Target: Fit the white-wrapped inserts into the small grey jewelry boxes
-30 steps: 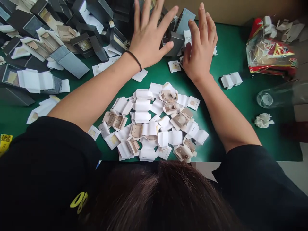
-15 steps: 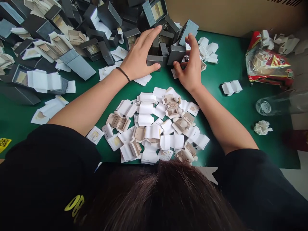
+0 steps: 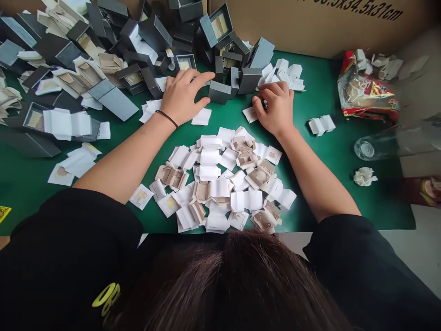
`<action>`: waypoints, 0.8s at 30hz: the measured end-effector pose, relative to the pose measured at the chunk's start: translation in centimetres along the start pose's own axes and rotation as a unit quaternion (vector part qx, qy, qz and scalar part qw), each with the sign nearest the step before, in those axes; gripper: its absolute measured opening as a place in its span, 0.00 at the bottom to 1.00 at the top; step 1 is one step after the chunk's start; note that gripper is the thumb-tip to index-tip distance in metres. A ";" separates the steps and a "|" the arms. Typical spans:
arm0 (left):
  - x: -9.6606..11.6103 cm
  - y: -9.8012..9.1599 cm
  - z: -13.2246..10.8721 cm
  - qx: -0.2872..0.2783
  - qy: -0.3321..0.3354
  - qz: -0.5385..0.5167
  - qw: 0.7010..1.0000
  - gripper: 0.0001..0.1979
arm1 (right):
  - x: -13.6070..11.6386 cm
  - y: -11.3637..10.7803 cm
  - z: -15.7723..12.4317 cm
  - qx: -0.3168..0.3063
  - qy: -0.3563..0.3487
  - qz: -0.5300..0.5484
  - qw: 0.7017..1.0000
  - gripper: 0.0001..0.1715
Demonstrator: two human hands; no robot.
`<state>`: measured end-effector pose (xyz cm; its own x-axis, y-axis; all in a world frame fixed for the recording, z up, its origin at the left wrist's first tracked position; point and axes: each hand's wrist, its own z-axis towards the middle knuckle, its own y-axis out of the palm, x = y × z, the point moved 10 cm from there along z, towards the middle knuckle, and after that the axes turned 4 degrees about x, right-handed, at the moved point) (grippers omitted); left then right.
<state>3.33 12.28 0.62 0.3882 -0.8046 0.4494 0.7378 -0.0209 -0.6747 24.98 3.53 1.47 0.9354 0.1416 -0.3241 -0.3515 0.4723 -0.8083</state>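
Note:
My left hand has its fingers spread, palm down, beside a small dark grey box at the edge of the box pile; it holds nothing. My right hand is curled, its fingertips bent down near some folded white paper inserts. Whatever lies under those fingers is hidden. A flat white paper piece lies by the right thumb. Between my forearms spreads a heap of white and brownish folded inserts.
Dark boxes and loose inserts fill the left and back of the green table. A big cardboard carton stands behind. At right are a red snack bag, a clear bottle and a crumpled paper ball.
My left hand has drawn down and left, away from the boxes. My right hand's raised fingers have curled downward. The view has shifted slightly.

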 end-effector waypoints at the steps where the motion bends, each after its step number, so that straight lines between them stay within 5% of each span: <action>1: 0.5 -0.7 0.0 0.010 0.005 -0.011 1.000 0.26 | -0.1 -0.2 -0.1 0.000 0.008 -0.021 1.000 0.33; 6: 0.8 -2.6 0.0 0.058 -0.023 -0.026 0.998 0.28 | -1.9 0.5 -0.1 -0.037 -0.003 -0.077 0.996 0.31; 14: 0.4 -2.1 0.1 0.060 -0.038 -0.024 0.997 0.29 | -2.5 0.6 0.2 -0.057 -0.018 -0.062 0.996 0.22; 24: 0.9 -2.1 0.2 0.060 -0.013 -0.013 0.998 0.29 | -2.8 0.7 0.4 -0.046 -0.038 -0.046 0.997 0.31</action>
<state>2.24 11.69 2.58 0.3801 -0.7892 0.4823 0.8080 0.0296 -0.5884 22.12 3.84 2.05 0.9628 0.1690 -0.2110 -0.2630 0.4044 -0.8760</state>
